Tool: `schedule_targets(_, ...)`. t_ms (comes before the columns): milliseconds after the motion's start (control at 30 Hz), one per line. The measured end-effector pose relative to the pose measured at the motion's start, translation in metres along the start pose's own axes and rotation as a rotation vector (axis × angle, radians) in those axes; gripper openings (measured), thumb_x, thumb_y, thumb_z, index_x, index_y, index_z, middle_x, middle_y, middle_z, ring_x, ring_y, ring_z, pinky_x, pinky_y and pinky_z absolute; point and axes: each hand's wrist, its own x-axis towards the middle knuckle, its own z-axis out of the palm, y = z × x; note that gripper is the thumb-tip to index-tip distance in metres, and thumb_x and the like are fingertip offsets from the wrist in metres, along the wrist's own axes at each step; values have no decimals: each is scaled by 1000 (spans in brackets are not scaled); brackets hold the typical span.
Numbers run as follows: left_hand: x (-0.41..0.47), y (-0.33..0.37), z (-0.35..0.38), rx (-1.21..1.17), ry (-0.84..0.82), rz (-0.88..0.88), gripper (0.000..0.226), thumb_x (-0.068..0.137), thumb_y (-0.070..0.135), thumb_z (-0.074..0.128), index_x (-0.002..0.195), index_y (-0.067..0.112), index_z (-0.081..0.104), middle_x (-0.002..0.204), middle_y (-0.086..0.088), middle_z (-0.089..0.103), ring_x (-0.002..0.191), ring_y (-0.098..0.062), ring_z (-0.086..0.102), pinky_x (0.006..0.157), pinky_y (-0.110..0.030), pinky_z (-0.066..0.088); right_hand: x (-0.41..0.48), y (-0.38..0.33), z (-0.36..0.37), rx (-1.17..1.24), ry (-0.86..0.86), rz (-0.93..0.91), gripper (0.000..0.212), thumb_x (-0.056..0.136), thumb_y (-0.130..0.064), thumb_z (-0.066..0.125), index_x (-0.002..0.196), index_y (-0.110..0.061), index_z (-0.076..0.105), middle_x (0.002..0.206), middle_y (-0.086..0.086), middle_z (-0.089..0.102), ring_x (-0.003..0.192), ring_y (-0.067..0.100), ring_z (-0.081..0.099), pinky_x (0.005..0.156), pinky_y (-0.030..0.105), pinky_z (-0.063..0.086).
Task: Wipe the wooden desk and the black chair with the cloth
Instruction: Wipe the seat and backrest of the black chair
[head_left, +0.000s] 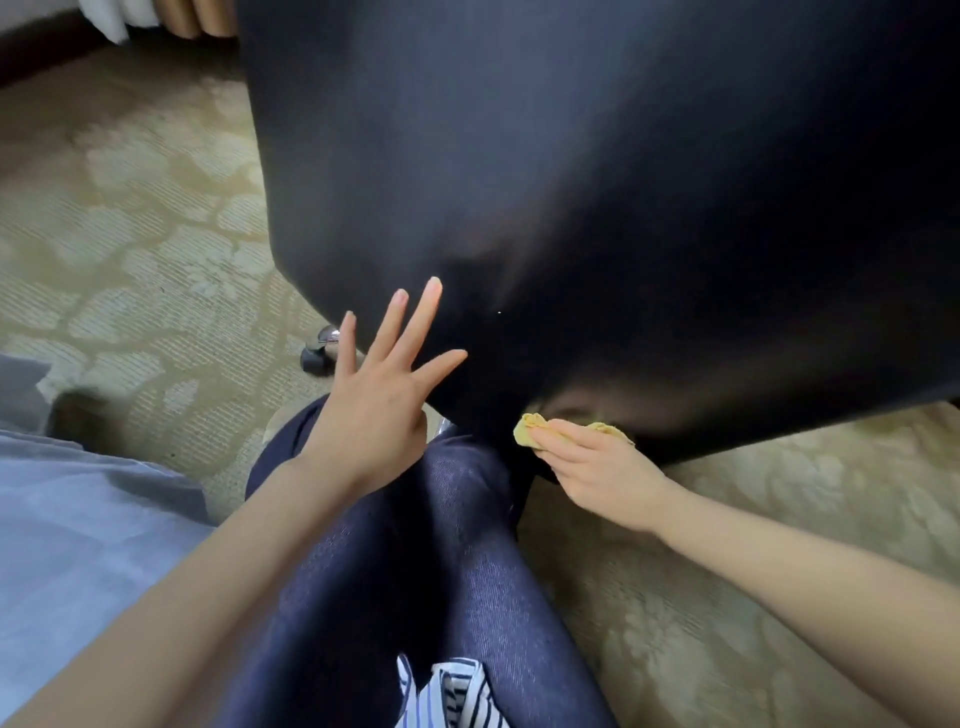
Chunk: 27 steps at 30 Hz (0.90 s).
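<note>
The black chair (597, 182) fills the upper middle and right of the view, its smooth dark back towards me. My left hand (382, 395) is spread flat, fingers straight, against the chair's lower left edge. My right hand (597, 467) presses a folded yellow cloth (530, 428) against the chair's bottom edge, fingers laid over the cloth. Part of the cloth is hidden under my fingers. The wooden desk is not in view.
Patterned beige carpet (145, 208) covers the floor on both sides. A chair castor (319, 351) stands on the carpet left of my left hand. My knees in dark trousers (426, 561) are below the chair. A pale blue fabric surface (78, 519) lies at the left.
</note>
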Motion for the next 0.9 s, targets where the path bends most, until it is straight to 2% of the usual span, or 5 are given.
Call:
schedule_targets(200,6,23,-18,4,-25,-15,57,70,-4,46,119,24,56,148,10,-32,143,-23,-25,112,-54,-11,-31,35,-39,-7,60,70,34,72,-17,75,106,-11,72,118,1,66,122,15,54,106,31,40)
schedule_targets(500,-16,31,-67,77,17,-101,52,76,-4,42,117,27,47,156,1,-25,138,-24,-34,113,-53,-11,3,126,-132,-233,235,352,23,71,-14,78,92,-21,75,120,-9,64,120,10,55,99,25,45)
schedule_targets(600,-30,29,-76,91,31,-119,53,76,-4,41,118,28,47,148,6,-34,126,-21,-43,112,-51,-13,22,161,-164,-264,461,473,20,84,-5,61,88,-19,75,113,-7,68,113,14,60,97,28,48)
schedule_targets(700,-41,22,-85,110,30,-141,52,78,0,43,121,31,44,138,8,-42,125,-22,-45,112,-50,-15,42,185,-194,-235,610,572,21,76,-1,69,89,-17,75,110,-4,70,110,17,63,93,32,52)
schedule_targets(900,-42,13,-101,129,64,-183,62,84,8,47,138,33,28,136,10,-45,125,-22,-45,110,-49,-18,84,176,-189,-109,591,657,25,80,-13,72,105,-19,73,126,-5,62,122,13,54,102,28,44)
